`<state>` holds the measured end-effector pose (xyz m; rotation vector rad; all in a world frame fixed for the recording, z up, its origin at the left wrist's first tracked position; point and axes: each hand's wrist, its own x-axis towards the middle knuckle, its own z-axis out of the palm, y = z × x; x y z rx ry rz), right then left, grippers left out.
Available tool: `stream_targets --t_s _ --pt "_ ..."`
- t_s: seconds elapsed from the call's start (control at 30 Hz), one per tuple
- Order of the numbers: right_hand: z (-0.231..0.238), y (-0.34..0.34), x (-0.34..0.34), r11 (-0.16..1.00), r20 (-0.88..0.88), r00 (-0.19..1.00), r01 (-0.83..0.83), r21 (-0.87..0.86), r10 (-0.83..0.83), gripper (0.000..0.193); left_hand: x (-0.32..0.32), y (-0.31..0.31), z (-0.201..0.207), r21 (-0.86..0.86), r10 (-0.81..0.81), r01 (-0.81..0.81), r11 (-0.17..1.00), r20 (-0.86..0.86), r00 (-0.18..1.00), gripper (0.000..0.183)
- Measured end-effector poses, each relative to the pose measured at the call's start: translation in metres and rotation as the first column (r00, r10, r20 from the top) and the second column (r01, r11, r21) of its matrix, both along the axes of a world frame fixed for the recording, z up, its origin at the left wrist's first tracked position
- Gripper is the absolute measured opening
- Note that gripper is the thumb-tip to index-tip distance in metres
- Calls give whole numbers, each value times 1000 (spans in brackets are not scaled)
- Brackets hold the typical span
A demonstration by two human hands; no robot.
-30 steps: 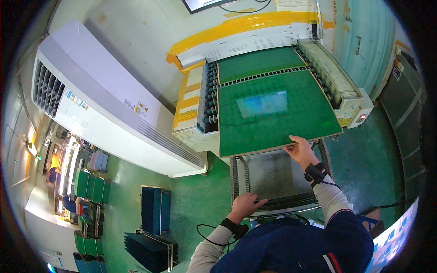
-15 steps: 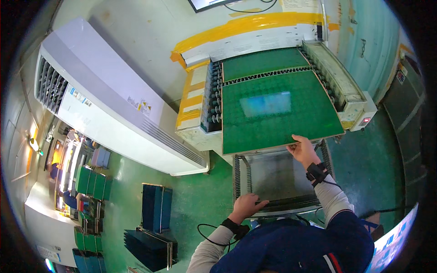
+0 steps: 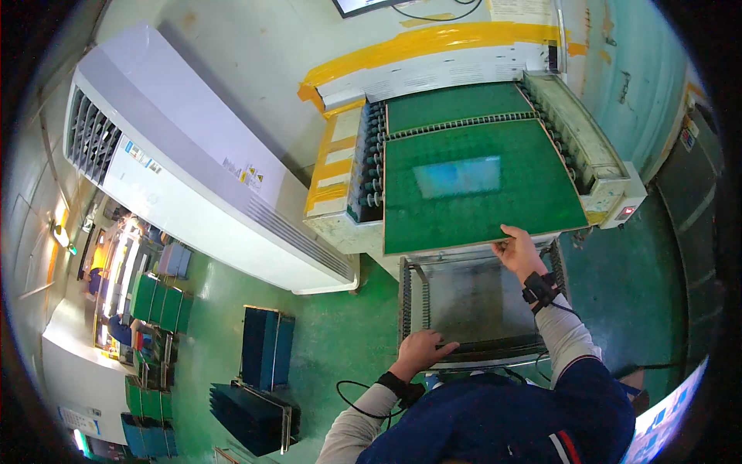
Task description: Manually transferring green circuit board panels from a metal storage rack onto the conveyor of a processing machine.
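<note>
A large green flat board (image 3: 479,213) lies on the roller conveyor (image 3: 373,174), its near edge reaching out past the rollers. My right hand (image 3: 519,254) pinches that near edge right of its middle, thumb on top, the other fingers partly hidden below. Under the overhang stands a slotted metal rack (image 3: 479,309). On the near left corner of this rack, my left hand (image 3: 421,352) is closed over the frame with the thumb stretched to the right; its fingertips are hidden. A second green board (image 3: 456,106) lies farther back on the rollers.
A tall white air conditioner (image 3: 224,185) stands left of the conveyor. Racks of dark boards (image 3: 267,352) and green boards (image 3: 158,303) stand on the floor to the left. A box with a red switch (image 3: 627,210) sits at the conveyor's right front corner.
The whole view has shifted slightly. The board's near edge sits slightly higher in the picture, with my right hand still on it. My left hand stays on the rack.
</note>
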<state>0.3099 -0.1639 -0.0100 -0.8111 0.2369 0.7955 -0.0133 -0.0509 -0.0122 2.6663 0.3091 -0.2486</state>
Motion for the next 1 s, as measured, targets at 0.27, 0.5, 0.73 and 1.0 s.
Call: stream_targets --t_s 0.27,0.5,0.73,1.0 --pt "-1 6 8 1000 15 1000 2 15 -2 15 -1 -2 4 4 10 -10 1000 37 999 59" --pt "-13 10 17 998 -13 1000 9 56 -8 18 -2 -2 0 -6 21 -21 1000 64 998 57" --pt "-19 16 27 998 37 999 7 65 -10 19 -2 -2 0 -1 11 -11 1000 85 996 58" --pt "-31 21 40 996 30 999 9 89 -11 18 -2 -3 1 -14 10 -9 1000 85 996 57"
